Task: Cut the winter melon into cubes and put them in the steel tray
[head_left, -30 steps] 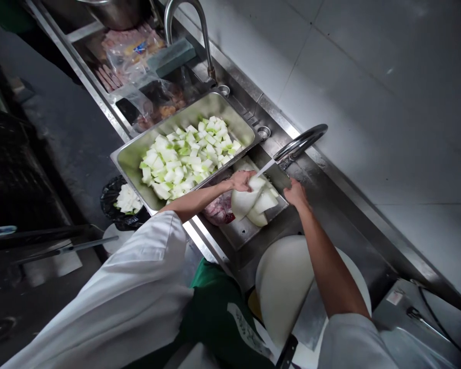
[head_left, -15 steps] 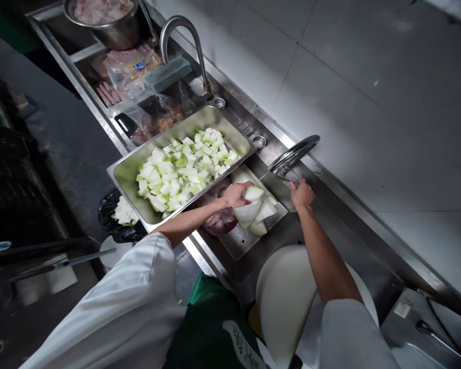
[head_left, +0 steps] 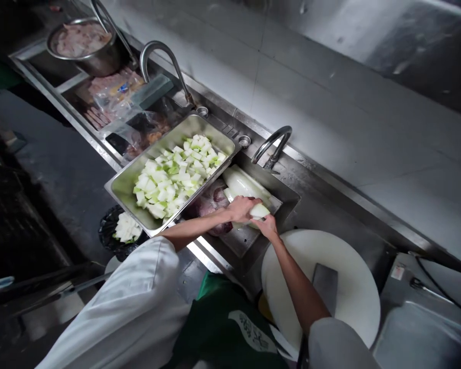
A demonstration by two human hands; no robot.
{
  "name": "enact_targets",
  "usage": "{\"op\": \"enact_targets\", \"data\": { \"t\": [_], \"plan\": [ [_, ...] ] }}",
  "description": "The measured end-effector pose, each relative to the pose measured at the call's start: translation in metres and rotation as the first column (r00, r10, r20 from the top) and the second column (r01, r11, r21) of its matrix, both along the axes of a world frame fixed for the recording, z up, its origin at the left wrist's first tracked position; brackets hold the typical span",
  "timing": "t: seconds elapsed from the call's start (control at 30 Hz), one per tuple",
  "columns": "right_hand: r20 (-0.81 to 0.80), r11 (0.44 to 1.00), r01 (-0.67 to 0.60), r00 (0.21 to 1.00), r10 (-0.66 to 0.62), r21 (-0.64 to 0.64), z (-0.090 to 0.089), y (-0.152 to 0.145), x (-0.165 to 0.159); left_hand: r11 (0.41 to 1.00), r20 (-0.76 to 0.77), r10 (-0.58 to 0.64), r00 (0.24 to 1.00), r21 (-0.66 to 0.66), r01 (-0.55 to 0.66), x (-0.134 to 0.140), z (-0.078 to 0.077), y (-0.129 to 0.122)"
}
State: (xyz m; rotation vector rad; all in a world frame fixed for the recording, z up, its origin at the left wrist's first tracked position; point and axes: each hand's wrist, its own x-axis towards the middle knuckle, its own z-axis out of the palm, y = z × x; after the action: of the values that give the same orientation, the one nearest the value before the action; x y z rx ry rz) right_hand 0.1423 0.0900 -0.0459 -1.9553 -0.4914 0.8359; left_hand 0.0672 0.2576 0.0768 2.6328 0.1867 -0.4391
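A: The right hand (head_left: 267, 225) has come away from beside the tap (head_left: 284, 134) and now meets the left hand (head_left: 243, 209) over the sink (head_left: 290, 203).

B: Apart or together?

A: Close together, both clamped on one pale slice (head_left: 259, 210).

B: And where's that slice?

A: Above the metal tray (head_left: 241, 242) in the sink, near that tray's right edge. A larger pale slab (head_left: 241, 180) lies towards its back edge.

B: What's around them?

A: To the left, reddish meat (head_left: 209, 205) sits beside a deep pan (head_left: 125, 188) of green-and-white cubes (head_left: 172, 177), which spans the sink from front edge to back. To the right, a round white board (head_left: 355, 277) carries a broad blade (head_left: 325, 284), partly hidden.
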Motion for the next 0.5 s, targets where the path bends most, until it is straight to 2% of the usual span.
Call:
{"op": "enact_targets", "data": {
  "t": [0.07, 0.17, 0.23, 0.3, 0.4, 0.5],
  "plan": [
    [0.033, 0.996, 0.092, 0.995, -0.092, 0.008, 0.018, -0.019, -0.008, 0.995, 0.016, -0.094, 0.995, -0.014, 0.095, 0.005, 0.023, -0.007],
    [0.09, 0.973, 0.215, 0.971, -0.222, 0.079, 0.054, -0.043, -0.018, 0.976, 0.09, -0.207, 0.974, -0.045, 0.212, 0.019, 0.065, -0.015],
    [0.142, 0.936, 0.311, 0.932, -0.335, 0.165, 0.083, -0.059, -0.017, 0.955, 0.139, -0.281, 0.949, -0.052, 0.291, 0.033, 0.094, -0.025],
    [0.218, 0.877, 0.419, 0.857, -0.468, 0.237, 0.11, -0.078, -0.014, 0.922, 0.179, -0.373, 0.911, -0.037, 0.385, 0.051, 0.117, -0.043],
    [0.333, 0.791, 0.551, 0.718, -0.612, 0.265, 0.137, -0.118, -0.014, 0.842, 0.179, -0.531, 0.828, 0.008, 0.539, 0.082, 0.134, -0.089],
    [0.409, 0.698, 0.677, 0.582, -0.702, 0.233, 0.134, -0.161, -0.036, 0.702, 0.107, -0.708, 0.698, -0.001, 0.712, 0.113, 0.129, -0.151]
  ]
}}
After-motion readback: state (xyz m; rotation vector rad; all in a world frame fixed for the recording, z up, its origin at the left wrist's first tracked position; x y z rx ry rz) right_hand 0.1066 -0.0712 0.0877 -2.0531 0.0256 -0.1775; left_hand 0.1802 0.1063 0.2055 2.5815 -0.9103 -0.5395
